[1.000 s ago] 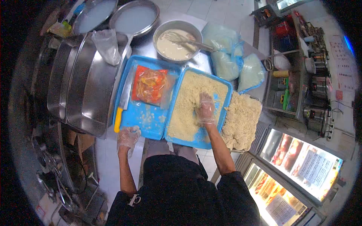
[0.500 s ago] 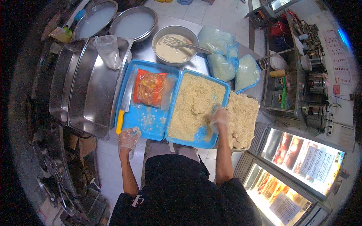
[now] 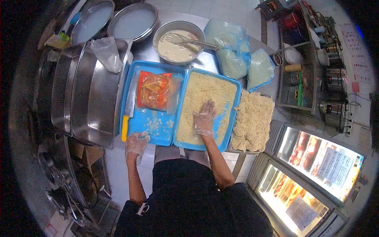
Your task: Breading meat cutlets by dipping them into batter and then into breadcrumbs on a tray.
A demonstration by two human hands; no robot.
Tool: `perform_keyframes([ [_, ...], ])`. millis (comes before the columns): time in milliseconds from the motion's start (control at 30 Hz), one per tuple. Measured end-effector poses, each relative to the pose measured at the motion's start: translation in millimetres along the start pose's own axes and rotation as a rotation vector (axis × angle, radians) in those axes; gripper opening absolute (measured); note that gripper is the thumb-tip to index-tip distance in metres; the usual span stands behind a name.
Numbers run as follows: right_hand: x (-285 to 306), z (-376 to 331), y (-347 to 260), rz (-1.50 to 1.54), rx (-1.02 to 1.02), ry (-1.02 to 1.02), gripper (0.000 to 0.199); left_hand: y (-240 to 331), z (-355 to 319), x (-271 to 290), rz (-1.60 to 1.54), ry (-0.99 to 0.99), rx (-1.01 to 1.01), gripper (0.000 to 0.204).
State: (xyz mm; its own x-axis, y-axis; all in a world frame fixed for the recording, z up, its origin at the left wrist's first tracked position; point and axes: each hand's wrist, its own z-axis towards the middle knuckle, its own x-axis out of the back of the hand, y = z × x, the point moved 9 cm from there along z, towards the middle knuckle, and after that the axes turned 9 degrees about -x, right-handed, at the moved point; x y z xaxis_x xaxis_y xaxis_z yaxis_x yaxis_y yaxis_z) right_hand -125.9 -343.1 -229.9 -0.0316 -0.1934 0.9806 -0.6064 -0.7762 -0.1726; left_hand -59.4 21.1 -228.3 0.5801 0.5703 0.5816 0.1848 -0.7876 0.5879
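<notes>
My right hand [image 3: 205, 117], in a clear plastic glove, lies flat on pale breadcrumbs [image 3: 211, 85] in a blue tray [image 3: 181, 114], fingers stretched out. Bare blue tray bottom shows to the right of it. At the front left corner of a second blue tray [image 3: 158, 136], my gloved left hand [image 3: 137, 145] is loosely bent, holding nothing I can see. That tray contains a clear bag of orange-red food [image 3: 154, 91], white droplets and a knife [image 3: 125, 124] with a yellow handle along its left side.
Right of the crumbs stands a heaped pan of crumbs [image 3: 252, 122]. Behind are a bowl of pale batter [image 3: 173, 53] with a whisk [image 3: 185, 40], and bags of crumbs [image 3: 260, 69]. Steel pans [image 3: 98, 91] stand left; bowls of cloudy liquid [image 3: 132, 23] sit at the back.
My right hand has moved left from the right side of the crumb tray to its middle and now lies flat. The left hand stays near the same corner.
</notes>
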Motion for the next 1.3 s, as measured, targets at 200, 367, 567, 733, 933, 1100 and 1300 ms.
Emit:
perform_keyframes([
  [200,-16.0,-13.3,16.1,-0.088,-0.062,-0.206,0.074,48.5,-11.8,28.9,0.135,0.037,0.061,0.034],
  [367,0.5,9.6,5.5,0.121,0.071,-0.056,0.074,67.7,-17.5,34.1,0.003,0.070,0.083,0.032],
  [567,-6.7,25.2,31.9,0.100,0.023,-0.135,0.071,50.3,-21.5,29.5,-0.137,0.125,0.028,0.029],
  [733,-1.2,83.6,57.5,-0.065,0.019,-0.481,0.064,11.5,-13.7,22.8,-0.110,0.130,-0.006,0.029],
  [933,0.6,95.6,88.0,0.206,-0.042,-0.317,0.069,84.0,-8.0,29.5,0.256,0.084,-0.201,0.033],
  [1100,-41.1,70.6,62.4,0.264,-0.158,-0.226,0.032,85.9,-2.5,36.6,0.231,0.083,-0.291,0.033],
  [1300,-3.0,18.7,75.0,0.705,-0.184,0.104,0.044,61.6,34.5,15.2,-0.084,-0.008,-0.158,0.031],
])
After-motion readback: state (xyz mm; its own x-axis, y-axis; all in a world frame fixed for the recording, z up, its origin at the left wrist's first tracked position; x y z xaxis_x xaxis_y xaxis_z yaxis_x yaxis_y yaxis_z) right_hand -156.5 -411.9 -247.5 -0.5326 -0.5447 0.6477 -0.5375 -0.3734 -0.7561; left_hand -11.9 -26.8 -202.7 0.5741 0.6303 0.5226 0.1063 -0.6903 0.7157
